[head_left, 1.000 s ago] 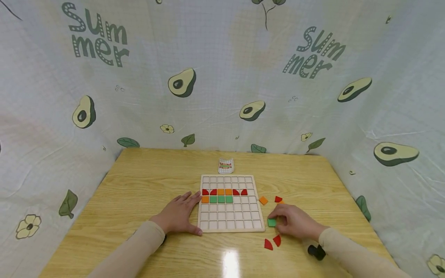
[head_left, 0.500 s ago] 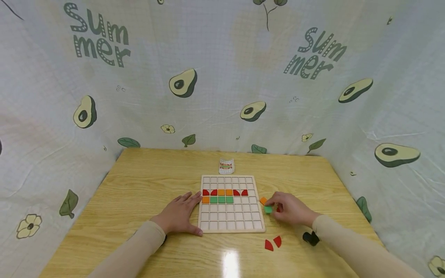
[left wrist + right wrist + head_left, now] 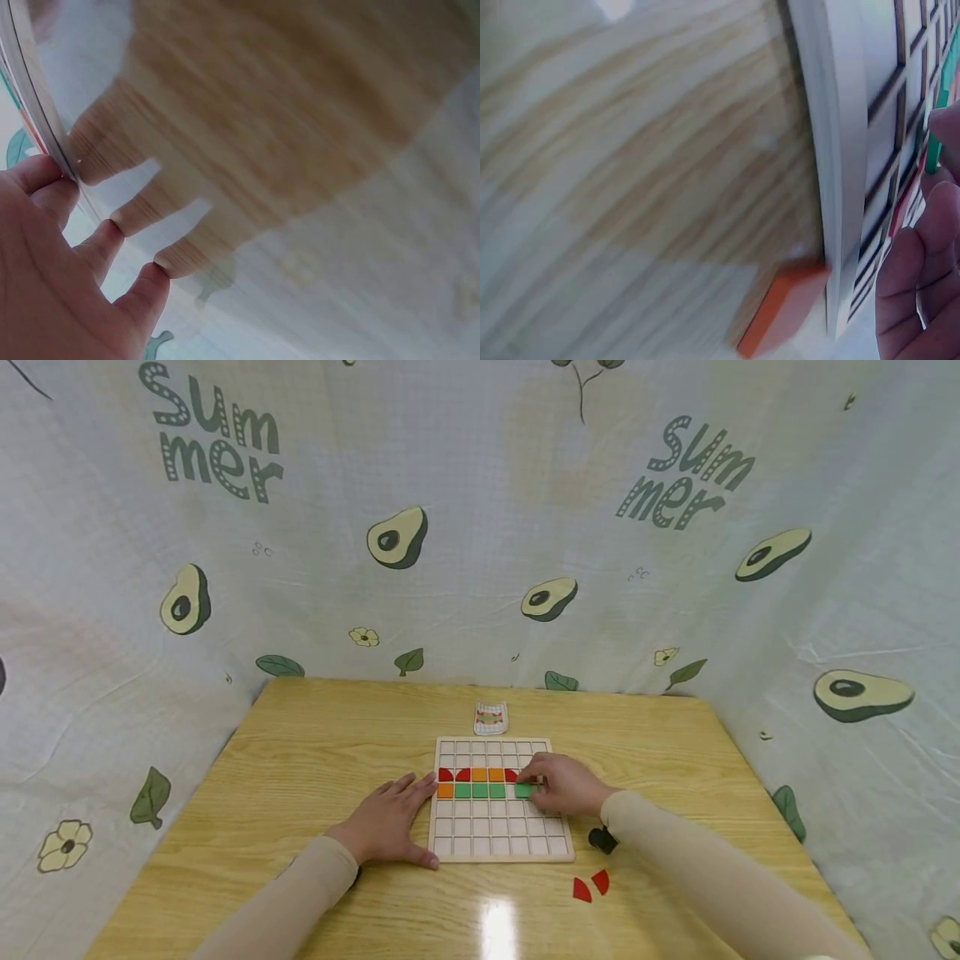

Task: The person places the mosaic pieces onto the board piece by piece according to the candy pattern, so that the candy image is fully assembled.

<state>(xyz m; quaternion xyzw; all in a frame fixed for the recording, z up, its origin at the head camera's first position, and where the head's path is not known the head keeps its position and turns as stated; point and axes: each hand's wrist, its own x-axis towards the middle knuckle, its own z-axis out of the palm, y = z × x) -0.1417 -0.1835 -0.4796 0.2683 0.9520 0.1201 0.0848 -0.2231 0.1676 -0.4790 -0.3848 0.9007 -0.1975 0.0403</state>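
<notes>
Resting at the left edge of the gridded board [image 3: 501, 826], itself set about midway between the table's [image 3: 315, 752] left and right edges: left hand [image 3: 390, 822], fingers spread, index fingertip against the board's side, thumb by its front-left corner.

On the board, third row from the far edge: two red quarter-rounds [image 3: 446, 775], two orange tiles [image 3: 478, 775], one further red piece [image 3: 511, 775]; remainder of row hidden by fingers.

Fourth row: one orange tile [image 3: 446, 791] nearest the left edge, then three green tiles [image 3: 480, 791].

Beyond the board's far edge: pattern card [image 3: 491, 717], printed in red, orange and green.

Over the fourth row, just right of those greens: loose green tile [image 3: 523, 791], pinched between thumb and fingers of the right hand [image 3: 566, 783]; destination cell not certain.

Near the board's right edge, per right wrist view: orange piece [image 3: 787, 304]; contact unclear.

Toward the table's front edge, off the board's front-right corner: two loose red quarter-rounds [image 3: 590, 886].

Step, as judged: filling the fourth row. Next move likely calls for squaring the tile to its cell, lowering, releasing.
</notes>
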